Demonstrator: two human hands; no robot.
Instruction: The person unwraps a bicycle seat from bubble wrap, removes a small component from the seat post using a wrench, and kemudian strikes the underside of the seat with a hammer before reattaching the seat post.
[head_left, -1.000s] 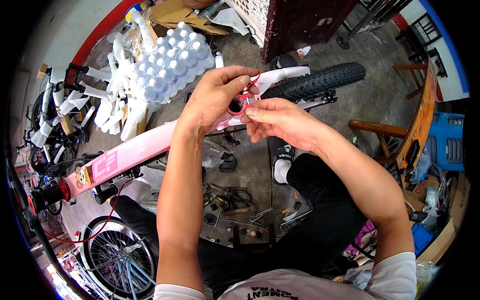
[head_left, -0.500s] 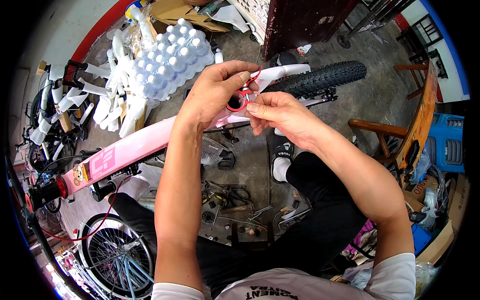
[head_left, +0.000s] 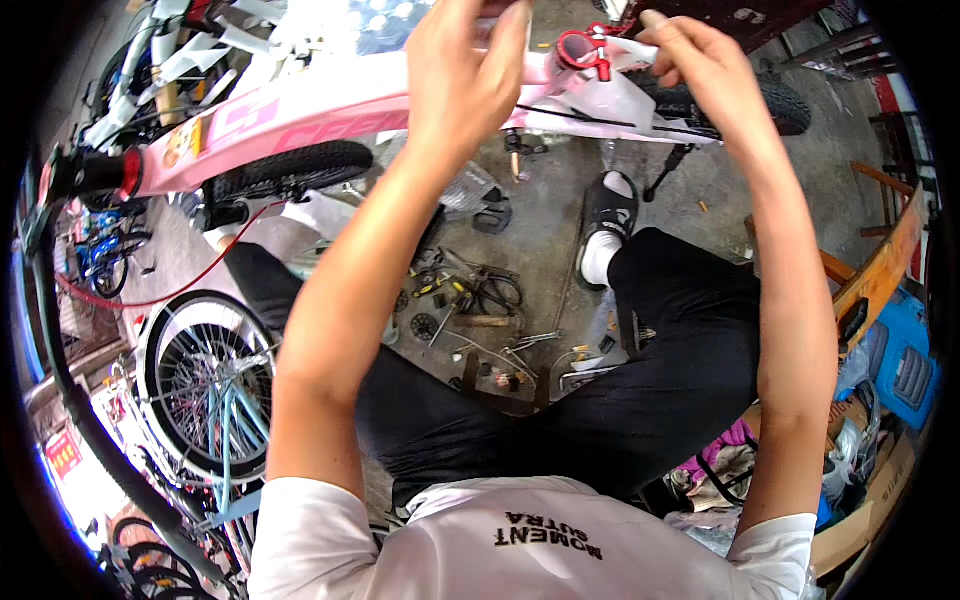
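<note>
A pink bicycle frame (head_left: pixel 300 105) lies across the far side, with a red quick-release seat clamp (head_left: pixel 590 50) around the open top of its seat tube. My left hand (head_left: pixel 462 75) is raised over the frame's main tube, left of the clamp. Its thumb stands off from the fingers, which the picture's upper edge partly cuts off; nothing shows in it. Just right of the clamp, by the white rear part of the frame, is my right hand (head_left: pixel 708 80). Its fingers are loosely bent and apart, slightly blurred, with no held thing visible.
Tools and loose parts (head_left: pixel 470 290) litter the floor between my legs. A spoked bicycle wheel (head_left: pixel 215 385) stands at left, below a black handlebar (head_left: pixel 75 400). Shrink-wrapped bottles (head_left: pixel 385 25) lie beyond the frame. A wooden chair (head_left: pixel 880 265) and blue plastic stool (head_left: pixel 900 350) are at right.
The view has shifted, so the frame sits higher and the clamp farther right. My left hand has come away from the clamp to the left; my right hand has moved off to its right side.
</note>
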